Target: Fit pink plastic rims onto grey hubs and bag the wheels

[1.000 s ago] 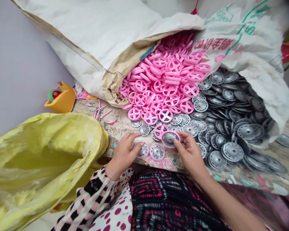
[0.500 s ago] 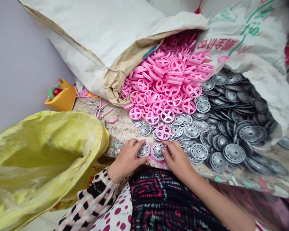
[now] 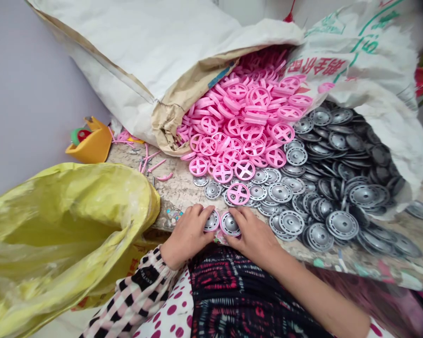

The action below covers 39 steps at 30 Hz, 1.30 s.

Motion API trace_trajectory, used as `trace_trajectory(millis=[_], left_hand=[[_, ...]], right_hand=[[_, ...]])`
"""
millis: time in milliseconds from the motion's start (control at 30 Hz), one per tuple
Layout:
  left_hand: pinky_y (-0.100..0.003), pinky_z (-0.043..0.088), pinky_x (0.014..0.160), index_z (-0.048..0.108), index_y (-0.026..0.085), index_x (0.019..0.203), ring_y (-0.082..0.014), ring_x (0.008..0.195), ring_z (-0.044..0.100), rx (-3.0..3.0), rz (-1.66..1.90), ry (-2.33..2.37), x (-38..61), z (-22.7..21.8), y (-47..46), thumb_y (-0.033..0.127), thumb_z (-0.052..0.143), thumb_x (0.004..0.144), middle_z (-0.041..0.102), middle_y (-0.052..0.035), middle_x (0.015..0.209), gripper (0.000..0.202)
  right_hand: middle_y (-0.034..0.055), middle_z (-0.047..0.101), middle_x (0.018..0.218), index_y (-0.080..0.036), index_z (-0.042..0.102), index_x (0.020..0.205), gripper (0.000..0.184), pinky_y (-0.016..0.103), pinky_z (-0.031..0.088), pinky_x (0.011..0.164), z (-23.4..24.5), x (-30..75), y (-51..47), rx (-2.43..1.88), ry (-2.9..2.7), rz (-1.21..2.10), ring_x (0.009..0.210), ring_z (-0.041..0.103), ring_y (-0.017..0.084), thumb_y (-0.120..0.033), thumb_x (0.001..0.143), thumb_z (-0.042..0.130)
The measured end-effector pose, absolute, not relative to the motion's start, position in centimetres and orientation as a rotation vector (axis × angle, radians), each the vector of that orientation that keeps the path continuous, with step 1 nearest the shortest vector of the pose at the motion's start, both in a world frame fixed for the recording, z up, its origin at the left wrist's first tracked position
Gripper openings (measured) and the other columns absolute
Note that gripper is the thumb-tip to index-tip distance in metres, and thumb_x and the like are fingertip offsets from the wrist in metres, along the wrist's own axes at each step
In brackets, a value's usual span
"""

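At the table's front edge my left hand (image 3: 192, 230) grips a small wheel (image 3: 212, 220), a grey disc with a pink rim, between thumb and fingers. My right hand (image 3: 250, 232) has its thumb and fingers around a second wheel (image 3: 229, 224) of the same kind. The two wheels lie side by side, rims touching or nearly so. Just beyond them a pink ring with cross spokes (image 3: 238, 194) rests on grey discs. Loose grey discs (image 3: 281, 192) spread to the right of my right hand. The undersides of both held wheels are hidden.
A white paper sack (image 3: 144, 42) spills a heap of pink rings (image 3: 236, 126). To the right, a white woven sack (image 3: 402, 122) spills grey discs. An open yellow bag (image 3: 134, 183) stands at the left. A yellow-orange holder (image 3: 95, 141) and pink scraps (image 3: 157, 165) lie behind it.
My right hand has shifted slightly left, its thumb moving from the wheel's face to its near edge. The left hand and its wheel have moved slightly right.
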State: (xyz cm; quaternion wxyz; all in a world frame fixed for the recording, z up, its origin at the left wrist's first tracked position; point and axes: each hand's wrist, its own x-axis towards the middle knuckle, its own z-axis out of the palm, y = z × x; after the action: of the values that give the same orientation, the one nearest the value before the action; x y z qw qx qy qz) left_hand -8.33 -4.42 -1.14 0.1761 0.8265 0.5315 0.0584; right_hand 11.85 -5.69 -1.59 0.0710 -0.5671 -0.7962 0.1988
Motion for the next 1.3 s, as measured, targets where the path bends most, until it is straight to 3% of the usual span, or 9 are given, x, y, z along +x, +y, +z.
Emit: trace_trajectory(millis=[233, 333, 433, 533, 633, 800, 967, 1200, 1300], left_hand=[[-0.042, 0.044, 0.091, 0.052, 0.019, 0.128, -0.0258, 0.1, 0.053, 2.162, 0.418, 1.515, -8.7, -1.4, -4.0, 0.029, 0.064, 0.071, 0.056, -0.0091, 0.107, 0.059], [-0.04, 0.044, 0.092, 0.052, 0.019, 0.128, -0.0236, 0.1, 0.056, 1.729, 0.673, 1.474, -8.7, -1.2, -3.8, 0.032, 0.067, 0.071, 0.059, -0.0082, 0.108, 0.06], [-0.035, 0.047, 0.084, 0.046, 0.021, 0.133, -0.0187, 0.092, 0.059, 1.117, 0.798, 1.226, -8.0, -0.4, -4.0, 0.032, 0.067, 0.074, 0.06, -0.0072, 0.111, 0.064], [-0.031, 0.049, 0.079, 0.047, 0.023, 0.131, -0.0164, 0.091, 0.06, 0.675, 0.837, 0.906, -6.4, 0.4, -4.6, 0.03, 0.064, 0.079, 0.059, -0.0069, 0.118, 0.055], [-0.031, 0.05, 0.084, 0.053, 0.02, 0.122, -0.0178, 0.097, 0.061, 0.448, 0.852, 0.696, -4.9, 0.8, -5.4, 0.033, 0.062, 0.083, 0.062, -0.0077, 0.114, 0.043], [-0.032, 0.052, 0.084, 0.06, 0.016, 0.11, -0.0194, 0.089, 0.066, 0.329, 0.831, 0.686, -4.2, 0.3, -5.6, 0.023, 0.076, 0.069, 0.069, -0.0057, 0.097, 0.044], [-0.034, 0.053, 0.086, 0.063, 0.012, 0.1, -0.0219, 0.09, 0.066, 0.256, 0.79, 0.682, -4.5, -0.1, -5.6, 0.023, 0.075, 0.066, 0.07, -0.0057, 0.085, 0.038], [-0.031, 0.055, 0.068, 0.051, 0.02, 0.11, -0.017, 0.076, 0.065, 0.382, 0.904, 0.83, -5.0, 1.0, -5.1, 0.017, 0.074, 0.063, 0.065, -0.0013, 0.091, 0.053], [-0.031, 0.055, 0.065, 0.047, 0.021, 0.115, -0.0163, 0.074, 0.063, 0.537, 0.963, 0.962, -7.0, 2.3, -4.5, 0.019, 0.074, 0.062, 0.062, -0.0015, 0.091, 0.059]], right_hand=[[0.0127, 0.053, 0.118, -0.019, 0.047, 0.128, 0.053, 0.039, 0.048, 0.081, -2.1, 12.1, -5.6, -1.593, -2.369, 0.659, 0.1, 0.058, 0.027, -0.031, 0.078, 0.059], [0.012, 0.053, 0.117, -0.019, 0.047, 0.128, 0.055, 0.04, 0.048, 0.084, -2.2, 12.3, -5.6, -1.608, -2.116, 0.715, 0.101, 0.058, 0.027, -0.033, 0.077, 0.062], [0.0118, 0.054, 0.116, -0.019, 0.045, 0.128, 0.059, 0.041, 0.046, 0.092, -1.6, 12.3, -5.7, -1.523, -1.828, 0.685, 0.108, 0.056, 0.026, -0.039, 0.077, 0.065], [0.0119, 0.053, 0.122, -0.021, 0.041, 0.131, 0.063, 0.042, 0.044, 0.097, -0.7, 12.0, -5.9, -1.369, -1.789, 0.66, 0.114, 0.053, 0.026, -0.043, 0.078, 0.066], [0.0113, 0.053, 0.121, -0.023, 0.039, 0.132, 0.062, 0.042, 0.046, 0.096, -0.4, 11.7, -6.3, -1.278, -1.901, 0.679, 0.112, 0.054, 0.026, -0.043, 0.08, 0.065], [0.0109, 0.056, 0.119, -0.024, 0.04, 0.13, 0.059, 0.043, 0.047, 0.092, -0.6, 11.7, -6.5, -1.256, -2.012, 0.69, 0.108, 0.055, 0.026, -0.042, 0.08, 0.065], [0.011, 0.057, 0.117, -0.023, 0.04, 0.131, 0.058, 0.046, 0.045, 0.093, -0.3, 11.6, -6.6, -1.185, -2.141, 0.644, 0.107, 0.053, 0.027, -0.04, 0.081, 0.065], [0.0122, 0.049, 0.129, -0.025, 0.025, 0.143, 0.072, 0.046, 0.043, 0.099, -1.6, 11.3, -7.0, -1.209, -2.042, 0.744, 0.117, 0.049, 0.027, -0.041, 0.084, 0.061], [0.0117, 0.053, 0.123, -0.023, 0.035, 0.139, 0.062, 0.047, 0.043, 0.097, -2.6, 11.4, -7.0, -1.311, -2.073, 0.857, 0.113, 0.05, 0.027, -0.04, 0.085, 0.059]])
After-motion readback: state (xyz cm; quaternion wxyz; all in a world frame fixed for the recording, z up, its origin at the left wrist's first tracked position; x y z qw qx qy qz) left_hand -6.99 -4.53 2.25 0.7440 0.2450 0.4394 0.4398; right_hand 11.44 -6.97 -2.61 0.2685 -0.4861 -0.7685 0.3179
